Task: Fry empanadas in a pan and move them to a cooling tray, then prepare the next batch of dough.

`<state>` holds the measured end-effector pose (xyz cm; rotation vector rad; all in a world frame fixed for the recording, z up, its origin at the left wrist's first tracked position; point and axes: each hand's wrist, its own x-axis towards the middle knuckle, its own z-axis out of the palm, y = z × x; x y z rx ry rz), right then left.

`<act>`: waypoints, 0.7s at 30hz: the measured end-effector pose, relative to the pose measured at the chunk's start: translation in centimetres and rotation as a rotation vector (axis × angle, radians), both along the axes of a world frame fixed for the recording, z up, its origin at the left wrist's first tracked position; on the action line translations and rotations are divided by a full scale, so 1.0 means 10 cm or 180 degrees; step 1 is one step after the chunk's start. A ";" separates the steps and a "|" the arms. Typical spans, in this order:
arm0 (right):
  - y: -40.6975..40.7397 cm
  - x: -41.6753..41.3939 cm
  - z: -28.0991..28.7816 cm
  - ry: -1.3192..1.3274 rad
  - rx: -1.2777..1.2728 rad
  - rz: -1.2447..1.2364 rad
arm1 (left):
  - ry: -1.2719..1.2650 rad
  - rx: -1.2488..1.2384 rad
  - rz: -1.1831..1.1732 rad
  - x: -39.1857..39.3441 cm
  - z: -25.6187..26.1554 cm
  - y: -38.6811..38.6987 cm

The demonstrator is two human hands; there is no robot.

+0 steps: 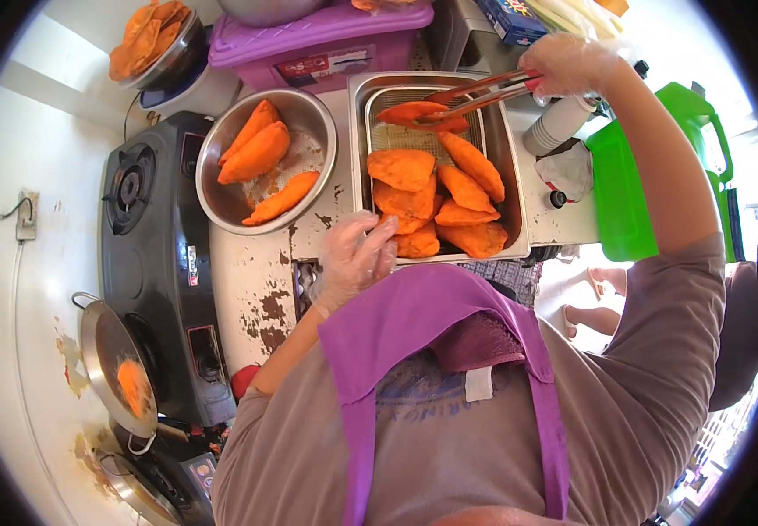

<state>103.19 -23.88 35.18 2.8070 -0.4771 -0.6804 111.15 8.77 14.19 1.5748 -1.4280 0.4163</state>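
In a clear plastic glove, my right hand (573,66) grips metal tongs (484,100) by their red-tipped end. The tongs' jaws are around an orange fried pastry (412,114) above the back of a rectangular steel tray (522,223). Several more orange pastries (402,169) lie in the tray, towards its front, with a wire mesh basket (385,135) at the back. My left hand (356,253), also gloved, is at the tray's front left corner, its fingers by the nearest pastries; whether they touch is unclear. A round steel bowl (205,191) to the left holds three pastries.
A black gas stove (155,276) stands left, with a wok (100,342) holding something orange in oil. Behind are a purple lidded bin (320,46) and a bowl of orange pieces (149,46). Stacked cups (560,125) and a green container (622,191) are right. Another person's feet (589,319) show beyond.
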 end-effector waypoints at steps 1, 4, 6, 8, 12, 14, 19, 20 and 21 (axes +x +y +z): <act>-0.02 0.06 0.00 0.0007 0.0150 -0.0058 | 0.0008 -0.0001 -0.0014 0.02 0.00 -0.03; -0.26 0.12 -0.08 -0.0013 0.0392 -0.0172 | 0.0280 0.0349 -0.0006 0.07 -0.02 -0.08; -0.32 0.13 -0.07 -0.0056 0.0389 0.0027 | 0.0522 0.0360 -0.0096 0.11 -0.13 -0.12; -0.33 0.13 0.00 0.0142 0.0520 -0.0525 | 0.0548 0.0369 -0.0143 0.13 -0.20 -0.12; -0.52 -0.04 -0.05 -0.0218 0.0189 -0.0259 | 0.0520 0.0364 -0.0191 0.15 -0.27 -0.14; -0.52 -0.09 0.00 -0.0184 0.0281 -0.0455 | 0.0549 0.0367 -0.0199 0.15 -0.27 -0.14; -0.26 -0.25 0.14 -0.0280 0.0229 -0.0689 | 0.0799 0.0214 -0.0324 0.12 -0.29 -0.18; -0.23 -0.25 0.14 -0.0339 0.0305 -0.0834 | 0.0813 0.0227 -0.0290 0.12 -0.28 -0.17; -0.29 -0.28 0.09 -0.0337 0.0308 -0.0824 | 0.0826 0.0239 -0.0259 0.11 -0.27 -0.16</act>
